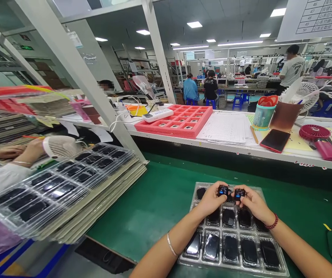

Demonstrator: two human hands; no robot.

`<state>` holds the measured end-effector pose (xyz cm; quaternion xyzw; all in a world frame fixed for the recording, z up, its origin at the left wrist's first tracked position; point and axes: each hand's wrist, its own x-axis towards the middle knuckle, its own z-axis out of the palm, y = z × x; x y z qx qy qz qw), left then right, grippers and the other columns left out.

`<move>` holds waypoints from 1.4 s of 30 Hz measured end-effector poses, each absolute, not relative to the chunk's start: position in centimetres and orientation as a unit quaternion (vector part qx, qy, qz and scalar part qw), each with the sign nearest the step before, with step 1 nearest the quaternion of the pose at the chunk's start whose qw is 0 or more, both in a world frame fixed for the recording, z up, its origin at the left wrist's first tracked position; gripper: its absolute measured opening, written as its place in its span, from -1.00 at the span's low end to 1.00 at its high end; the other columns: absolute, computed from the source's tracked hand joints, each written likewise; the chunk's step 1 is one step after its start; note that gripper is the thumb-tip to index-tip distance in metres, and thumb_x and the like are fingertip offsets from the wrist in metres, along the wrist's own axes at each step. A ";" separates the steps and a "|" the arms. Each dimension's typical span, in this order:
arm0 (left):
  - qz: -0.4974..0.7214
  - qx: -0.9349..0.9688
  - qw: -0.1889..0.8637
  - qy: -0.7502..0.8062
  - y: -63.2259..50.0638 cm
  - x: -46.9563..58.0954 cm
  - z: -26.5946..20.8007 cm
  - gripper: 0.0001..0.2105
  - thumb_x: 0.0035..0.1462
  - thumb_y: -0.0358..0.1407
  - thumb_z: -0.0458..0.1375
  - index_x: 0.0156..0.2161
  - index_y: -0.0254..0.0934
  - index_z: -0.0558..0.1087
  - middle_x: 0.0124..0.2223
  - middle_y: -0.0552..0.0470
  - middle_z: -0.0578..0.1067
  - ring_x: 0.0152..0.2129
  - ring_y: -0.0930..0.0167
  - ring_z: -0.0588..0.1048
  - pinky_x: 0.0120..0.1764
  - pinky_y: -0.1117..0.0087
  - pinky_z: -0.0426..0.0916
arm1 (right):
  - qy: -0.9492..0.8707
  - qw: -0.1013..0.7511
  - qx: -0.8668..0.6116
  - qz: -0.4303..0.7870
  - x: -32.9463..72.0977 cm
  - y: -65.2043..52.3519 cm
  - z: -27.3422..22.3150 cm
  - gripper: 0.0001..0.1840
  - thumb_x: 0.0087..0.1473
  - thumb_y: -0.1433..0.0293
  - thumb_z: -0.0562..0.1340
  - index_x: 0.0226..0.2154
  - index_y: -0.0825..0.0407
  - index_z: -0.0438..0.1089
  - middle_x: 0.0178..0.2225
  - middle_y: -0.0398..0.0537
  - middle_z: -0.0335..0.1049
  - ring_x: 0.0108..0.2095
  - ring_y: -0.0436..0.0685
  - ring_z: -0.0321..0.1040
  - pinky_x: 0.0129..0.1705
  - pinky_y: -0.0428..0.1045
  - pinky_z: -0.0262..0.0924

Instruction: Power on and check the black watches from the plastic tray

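Observation:
My left hand [212,199] is closed around a black smartwatch body [223,190] whose screen is lit. Beside it, my right hand [252,202] grips a second smartwatch [239,195], its screen lit as well. Both hold the watches side by side, a small gap apart, above the far part of a clear plastic tray [234,263]. Black watch bodies with dark screens, such as one watch [230,247] in the front row, sit in the tray's compartments. My hands and forearms hide some of the compartments.
The tray lies on a green mat [133,208]. At left, filled trays [96,210] are stacked high, near a co-worker's hands [28,152] and a white fan [63,146]. A shelf [180,143] behind carries a red foam tray [196,133], papers [226,127] and a phone [275,140].

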<state>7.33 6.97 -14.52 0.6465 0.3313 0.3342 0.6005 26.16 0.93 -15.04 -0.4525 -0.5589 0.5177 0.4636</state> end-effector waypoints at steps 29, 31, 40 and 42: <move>0.315 0.622 0.637 0.328 6.9 7.3 -14.2 -0.62 -0.03 -0.41 0.13 -0.03 -0.28 0.32 -0.27 0.00 0.47 -0.42 0.45 0.47 -0.39 0.47 0.31 | -0.529 0.481 -0.453 0.533 26.3 1.1 -15.5 -0.68 0.06 0.28 0.15 -0.10 -0.01 0.27 -0.25 -0.03 0.40 -0.42 0.08 0.36 -0.39 0.01 0.29; 0.318 0.622 0.643 0.314 6.9 7.4 -14.4 -0.55 -0.11 -0.54 0.12 -0.03 -0.29 0.32 -0.24 -0.01 0.47 -0.40 0.45 0.46 -0.27 0.41 0.34 | -0.538 0.475 -0.460 0.523 26.2 1.1 -15.6 -0.61 -0.01 0.40 0.18 -0.07 -0.03 0.23 -0.21 -0.04 0.38 -0.39 0.06 0.35 -0.36 -0.01 0.29; 0.308 0.635 0.639 0.307 6.7 7.3 -14.0 -0.52 -0.14 -0.57 0.09 -0.03 -0.27 0.33 -0.24 0.00 0.47 -0.38 0.44 0.45 -0.22 0.36 0.32 | -0.553 0.466 -0.448 0.526 26.2 0.8 -15.2 -0.56 -0.04 0.51 0.14 -0.05 -0.04 0.22 -0.16 -0.04 0.36 -0.32 0.07 0.36 -0.32 -0.01 0.29; 0.306 0.635 0.639 0.308 6.6 7.3 -13.7 -0.58 -0.07 -0.51 0.10 -0.03 -0.28 0.33 -0.28 0.01 0.47 -0.44 0.45 0.45 -0.26 0.38 0.33 | -0.552 0.467 -0.452 0.523 26.2 0.9 -15.0 -0.63 0.00 0.46 0.14 -0.07 -0.02 0.24 -0.19 -0.04 0.37 -0.35 0.07 0.36 -0.33 -0.01 0.29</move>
